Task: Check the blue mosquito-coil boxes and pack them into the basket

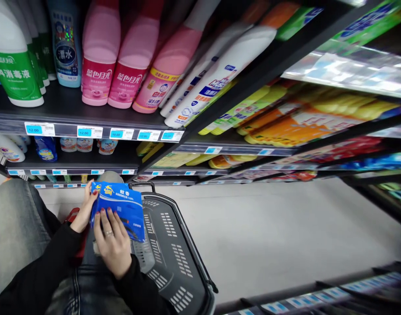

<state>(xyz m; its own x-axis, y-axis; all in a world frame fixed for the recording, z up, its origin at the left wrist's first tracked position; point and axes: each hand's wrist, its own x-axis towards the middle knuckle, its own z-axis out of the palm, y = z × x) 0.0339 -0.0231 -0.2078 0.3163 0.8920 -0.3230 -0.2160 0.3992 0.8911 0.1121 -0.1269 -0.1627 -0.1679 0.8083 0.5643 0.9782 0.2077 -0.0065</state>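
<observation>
A blue mosquito-coil packet [123,205] is held at 8 o'clock of the view, its printed face turned upward, presumably so that it can be read. The left hand [84,214] grasps its edge at 10 o'clock, thumb on the front, apparently bearing the weight. The right hand [114,247] lies at the packet's 7 o'clock, fingers spread over the face, likely steadying it; its thumb is hidden, so whether it grips cannot be told. A dark slotted shopping basket [179,258] stands at 7 o'clock, just beyond the packet, seemingly kept within reach. At 10 to 11 o'clock, pink bleach bottles [97,65] stand upright, labels outward, above price tags [121,134], evidently so that shoppers can match product with price
</observation>
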